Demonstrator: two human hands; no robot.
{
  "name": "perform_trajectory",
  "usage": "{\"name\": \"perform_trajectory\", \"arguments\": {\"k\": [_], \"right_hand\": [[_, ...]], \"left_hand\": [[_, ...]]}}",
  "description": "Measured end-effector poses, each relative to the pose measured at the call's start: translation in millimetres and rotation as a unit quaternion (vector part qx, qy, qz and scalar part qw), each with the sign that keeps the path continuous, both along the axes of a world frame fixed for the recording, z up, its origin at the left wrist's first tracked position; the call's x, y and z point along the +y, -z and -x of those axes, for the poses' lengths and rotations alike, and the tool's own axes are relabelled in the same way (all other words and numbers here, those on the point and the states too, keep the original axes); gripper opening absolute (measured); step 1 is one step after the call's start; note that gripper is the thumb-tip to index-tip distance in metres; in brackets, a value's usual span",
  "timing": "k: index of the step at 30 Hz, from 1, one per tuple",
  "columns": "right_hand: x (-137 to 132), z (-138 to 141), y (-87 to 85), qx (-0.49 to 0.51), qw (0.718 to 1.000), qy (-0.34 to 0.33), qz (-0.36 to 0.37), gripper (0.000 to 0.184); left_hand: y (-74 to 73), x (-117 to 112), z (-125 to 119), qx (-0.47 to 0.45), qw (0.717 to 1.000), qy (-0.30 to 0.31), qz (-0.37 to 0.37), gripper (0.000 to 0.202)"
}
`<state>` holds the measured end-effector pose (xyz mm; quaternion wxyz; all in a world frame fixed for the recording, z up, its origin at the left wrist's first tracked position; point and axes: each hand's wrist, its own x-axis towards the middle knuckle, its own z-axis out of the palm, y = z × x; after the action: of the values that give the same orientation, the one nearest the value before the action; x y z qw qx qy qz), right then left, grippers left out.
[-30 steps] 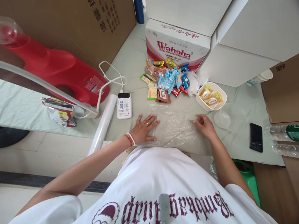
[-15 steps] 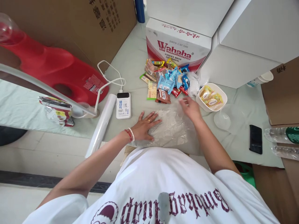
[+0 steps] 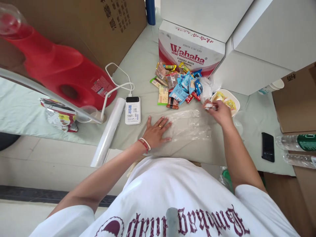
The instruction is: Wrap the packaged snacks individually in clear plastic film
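Note:
My left hand (image 3: 157, 131) lies flat with fingers spread on the left edge of a clear plastic sheet (image 3: 191, 126) spread on the table. My right hand (image 3: 219, 112) is closed on a small wrapped snack (image 3: 209, 106), held just left of a white bowl (image 3: 235, 100) that contains yellow-wrapped snacks. A pile of wrapped snacks (image 3: 179, 85) lies beyond the sheet, in front of a red and white Wahaha carton (image 3: 191, 49).
A white power bank (image 3: 133, 110) with a cable and a roll of clear film (image 3: 108, 131) lie to the left. A red plastic object (image 3: 61, 72) stands farther left. A black phone (image 3: 268, 146) and water bottles (image 3: 296, 143) are at the right.
My right hand moved from the sheet's right side up toward the snack pile, then right beside the bowl, now gripping a small snack. The left hand stayed on the sheet.

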<state>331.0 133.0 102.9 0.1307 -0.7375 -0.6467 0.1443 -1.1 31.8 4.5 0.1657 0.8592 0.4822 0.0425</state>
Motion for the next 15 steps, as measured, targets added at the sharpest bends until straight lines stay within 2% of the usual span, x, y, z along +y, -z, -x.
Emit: {"name": "perform_trajectory", "arguments": {"k": [2, 3, 5, 8, 10, 12, 15], "right_hand": [[-23, -11, -15.6, 0.005, 0.996, -0.026, -0.085, 0.046], [-34, -9, -22.6, 0.013, 0.991, -0.069, -0.114, 0.047], [-52, 10, -31.4, 0.025, 0.973, -0.192, -0.125, 0.047], [-62, 47, -26.0, 0.001, 0.939, -0.339, -0.054, 0.048], [-63, 63, -13.6, -0.035, 0.927, -0.373, 0.017, 0.048], [-69, 66, -1.6, -0.058, 0.916, -0.387, 0.089, 0.045], [-95, 48, 3.7, -0.045, 0.889, -0.418, 0.184, 0.038]], "left_hand": [[-2.7, 0, 1, 0.010, 1.000, 0.003, -0.002, 0.082], [-4.1, 0, 2, 0.014, 1.000, 0.004, -0.002, 0.083], [-6.1, -1, 3, 0.022, 1.000, 0.008, -0.006, 0.085], [-6.3, -5, 3, 0.036, 0.999, 0.013, -0.016, 0.085], [-5.4, -9, 4, 0.046, 0.999, 0.012, -0.020, 0.086], [-4.5, -12, 5, 0.055, 0.998, 0.001, -0.018, 0.086], [-3.9, -16, 6, 0.062, 0.997, -0.033, -0.013, 0.085]]}}
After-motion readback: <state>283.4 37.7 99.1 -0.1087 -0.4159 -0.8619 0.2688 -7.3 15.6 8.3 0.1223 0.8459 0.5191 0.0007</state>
